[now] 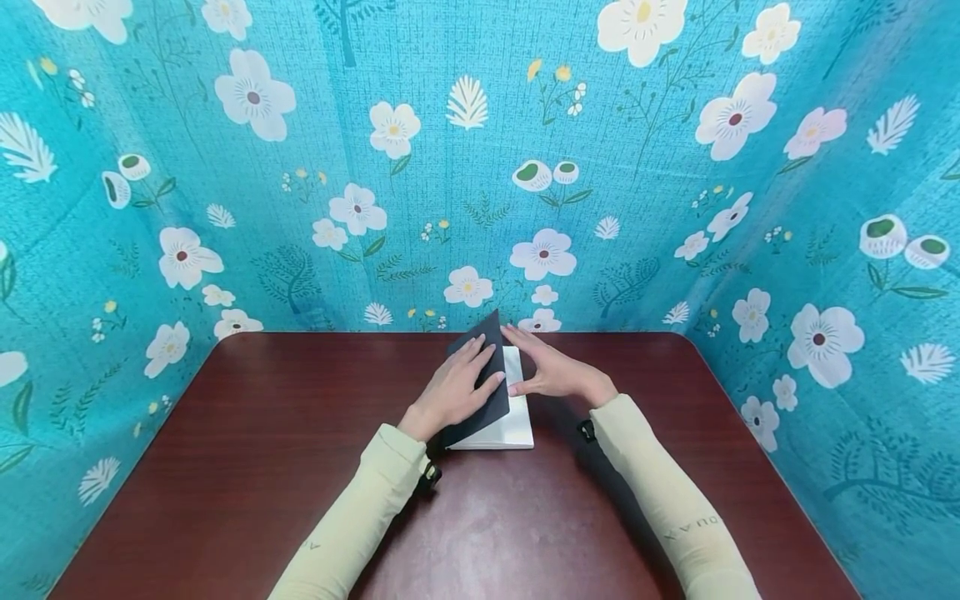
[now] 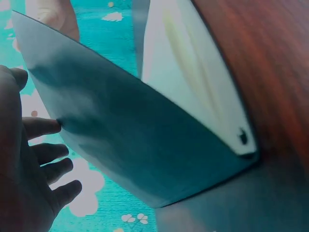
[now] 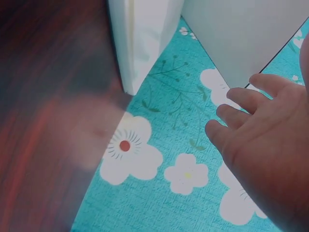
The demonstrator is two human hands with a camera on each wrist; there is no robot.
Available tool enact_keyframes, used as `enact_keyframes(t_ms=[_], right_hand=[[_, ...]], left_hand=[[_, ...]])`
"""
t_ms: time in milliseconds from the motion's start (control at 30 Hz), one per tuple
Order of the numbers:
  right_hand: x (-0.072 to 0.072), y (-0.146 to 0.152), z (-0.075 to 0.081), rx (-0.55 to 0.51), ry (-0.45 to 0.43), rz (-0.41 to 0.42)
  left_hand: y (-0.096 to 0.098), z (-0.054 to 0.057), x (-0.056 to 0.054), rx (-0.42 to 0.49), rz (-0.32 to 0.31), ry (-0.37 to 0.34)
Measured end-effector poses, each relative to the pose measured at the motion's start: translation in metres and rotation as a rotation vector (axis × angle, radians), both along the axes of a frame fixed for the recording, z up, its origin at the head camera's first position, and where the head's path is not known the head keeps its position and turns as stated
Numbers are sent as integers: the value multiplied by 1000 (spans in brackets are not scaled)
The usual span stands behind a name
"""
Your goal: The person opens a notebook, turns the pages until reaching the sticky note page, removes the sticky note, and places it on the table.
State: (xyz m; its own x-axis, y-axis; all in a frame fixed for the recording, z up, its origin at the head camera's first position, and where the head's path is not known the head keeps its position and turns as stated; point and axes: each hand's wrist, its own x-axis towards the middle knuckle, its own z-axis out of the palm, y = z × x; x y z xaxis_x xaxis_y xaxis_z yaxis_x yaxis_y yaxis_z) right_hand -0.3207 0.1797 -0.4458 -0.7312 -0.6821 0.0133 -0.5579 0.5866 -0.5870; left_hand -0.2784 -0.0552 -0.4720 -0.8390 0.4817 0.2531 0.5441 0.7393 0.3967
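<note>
A notebook (image 1: 517, 429) with white pages lies on the table, its dark cover (image 1: 495, 406) raised at a slant over them. In the left wrist view the cover (image 2: 116, 121) stands away from the pages (image 2: 193, 67). My left hand (image 1: 459, 387) has its fingers spread over the cover's outer face. On the other side, my right hand (image 1: 555, 371) has its fingers extended at the cover's upper edge and its thumb low by the pages. In the right wrist view, the right fingertips are right at a corner of the cover's pale inner side (image 3: 241, 38).
The dark red-brown table (image 1: 300, 467) reaches back to a blue flowered cloth (image 1: 420, 208) that hangs behind it and along both sides. A dark wrist strap (image 1: 431, 475) shows at the left cuff, another (image 1: 587, 430) at the right.
</note>
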Motion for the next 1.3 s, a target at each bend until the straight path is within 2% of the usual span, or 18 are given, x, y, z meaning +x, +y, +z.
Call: enact_keyframes(t_ms=[267, 600, 867, 1067, 1300], right_hand=[[-1, -13, 5, -6, 18, 26], [-2, -23, 6, -32, 17, 30], [-4, -24, -8, 3, 63, -43], [-6, -19, -22, 74, 111, -61], [-2, -10, -38, 173, 140, -83]], left_hand=[[-4, 14, 1, 51, 25, 49], [-13, 25, 3, 74, 45, 74], [-25, 34, 4, 76, 62, 62], [-35, 34, 5, 81, 81, 65], [-49, 35, 8, 103, 78, 26]])
